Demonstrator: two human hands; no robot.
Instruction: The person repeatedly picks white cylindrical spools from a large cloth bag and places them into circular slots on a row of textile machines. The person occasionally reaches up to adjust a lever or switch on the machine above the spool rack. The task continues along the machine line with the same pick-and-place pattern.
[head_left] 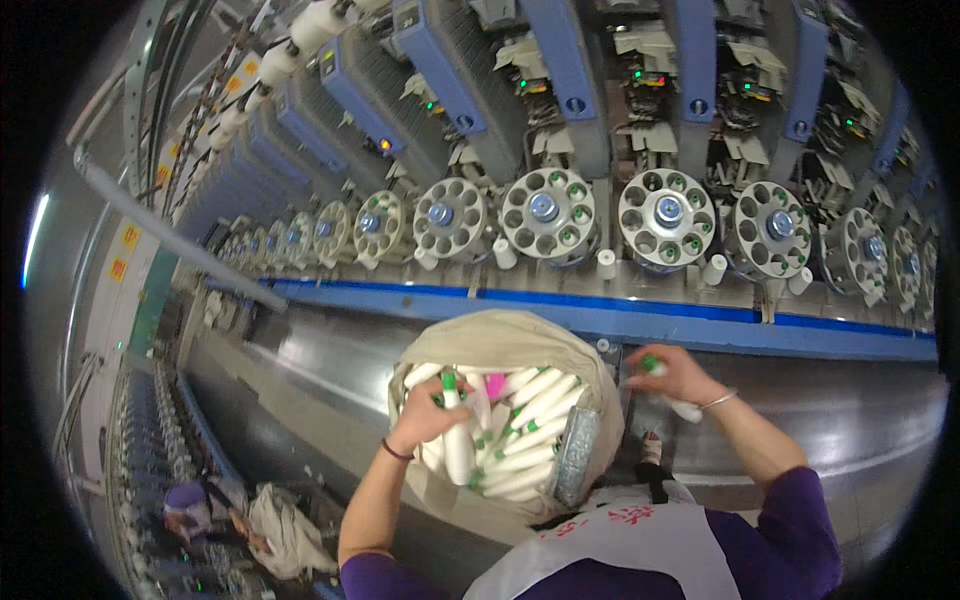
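A cream cloth sack (480,335) stands open in front of me, filled with white yarn bobbins (540,432) that have green tube ends. Over the left side of the sack, my left hand (424,415) is closed round the upper part of one yarn bobbin (459,455), its green end pointing away from me. To the right of the sack, my right hand (682,378) grips another yarn bobbin (686,410); the green end shows by the fingertips and white yarn below the palm. Among the bobbins in the sack lies a bright pink piece (495,385).
A row of winding machines with round multi-hole magazines (667,212) runs across the far side, behind a blue rail (640,325). A grey-blue block (575,455) sits at the sack's right edge. At lower left, another person (205,510) is beside a cloth sack (285,530).
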